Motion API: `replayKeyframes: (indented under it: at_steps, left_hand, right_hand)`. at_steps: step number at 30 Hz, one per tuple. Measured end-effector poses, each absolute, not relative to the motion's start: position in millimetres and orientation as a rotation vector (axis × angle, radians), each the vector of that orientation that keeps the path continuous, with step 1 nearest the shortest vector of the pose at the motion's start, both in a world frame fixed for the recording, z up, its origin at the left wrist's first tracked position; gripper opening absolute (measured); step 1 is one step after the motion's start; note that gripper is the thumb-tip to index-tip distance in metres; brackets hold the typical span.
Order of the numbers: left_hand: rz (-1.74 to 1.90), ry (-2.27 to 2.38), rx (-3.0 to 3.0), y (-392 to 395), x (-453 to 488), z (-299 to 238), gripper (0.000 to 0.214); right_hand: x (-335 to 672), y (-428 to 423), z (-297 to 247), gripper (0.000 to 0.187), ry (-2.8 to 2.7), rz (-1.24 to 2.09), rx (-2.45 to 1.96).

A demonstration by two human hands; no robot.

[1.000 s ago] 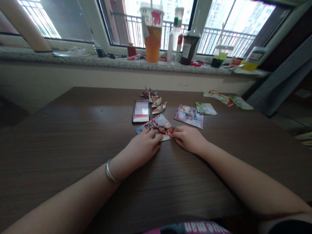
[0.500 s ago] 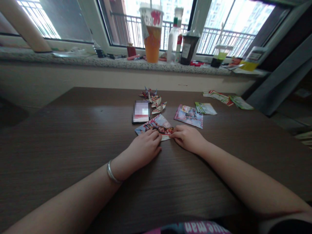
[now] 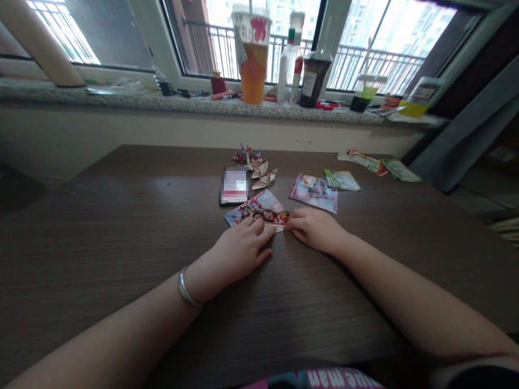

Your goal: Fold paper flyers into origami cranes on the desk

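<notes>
A printed sheet of paper (image 3: 265,204), folded to a rough triangle with a pale strip along its near edge, lies on the brown table. My left hand (image 3: 243,243) rests flat with its fingers spread, the fingertips on the paper's near edge. At the paper's right corner, my right hand (image 3: 314,229) has its thumb and fingers pinched together on it. Just beyond the left side of the paper lies a phone (image 3: 235,186) with a blurred screen. Several folded paper cranes (image 3: 259,168) stand in a cluster behind the phone and paper.
To the right lie a stack of printed paper squares (image 3: 314,193), a smaller green-white stack (image 3: 343,180) and paper strips (image 3: 367,162). Behind the table (image 3: 101,216), the window sill (image 3: 194,108) carries a tall drink cup (image 3: 254,70), bottles (image 3: 286,70) and a dark drink cup (image 3: 314,81).
My left hand's fingers have spread and slid slightly right along the paper's near edge. My right hand has shifted a little to the right, still pinching the corner.
</notes>
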State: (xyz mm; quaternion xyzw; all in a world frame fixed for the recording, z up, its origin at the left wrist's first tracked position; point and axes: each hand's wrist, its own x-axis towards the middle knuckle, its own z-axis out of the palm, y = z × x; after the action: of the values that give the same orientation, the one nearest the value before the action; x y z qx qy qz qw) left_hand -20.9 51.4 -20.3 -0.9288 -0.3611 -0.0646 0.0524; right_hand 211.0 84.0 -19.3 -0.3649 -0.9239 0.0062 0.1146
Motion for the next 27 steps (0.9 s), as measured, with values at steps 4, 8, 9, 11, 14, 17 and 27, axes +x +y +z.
replayKeyframes:
  at_steps: [4,8,9,11,14,17,27]
  left_hand:
    - [-0.206,-1.087,-2.833,50.7,-21.0,-19.2,0.045]
    - [-0.221,-1.081,-2.821,50.2,-21.8,-20.1,0.045]
    - [-0.217,-1.079,-2.819,50.1,-21.9,-20.4,0.045]
    - [-0.207,-1.078,-2.813,49.8,-21.7,-20.7,0.046]
    - [-0.213,-1.077,-2.8,49.5,-21.1,-20.8,0.049]
    - [-0.212,-1.076,-2.793,49.1,-20.3,-20.1,0.051]
    - [-0.185,-1.078,-2.784,49.2,-19.2,-18.1,0.041]
  right_hand:
    - [212.5,86.1,-20.7,0.021,-2.699,0.039,-1.036]
    - [213.2,85.6,-18.9,0.023,-2.715,0.044,-0.982]
    - [213.4,84.9,-18.3,0.024,-2.722,0.046,-0.959]
    - [213.4,83.3,-17.2,0.026,-2.727,0.044,-0.918]
    - [212.1,81.2,-17.0,0.027,-2.729,0.013,-0.884]
    - [209.2,80.3,-17.9,0.026,-2.747,-0.06,-0.879]
    - [209.0,80.4,-9.5,0.023,-2.837,-0.196,-1.048]
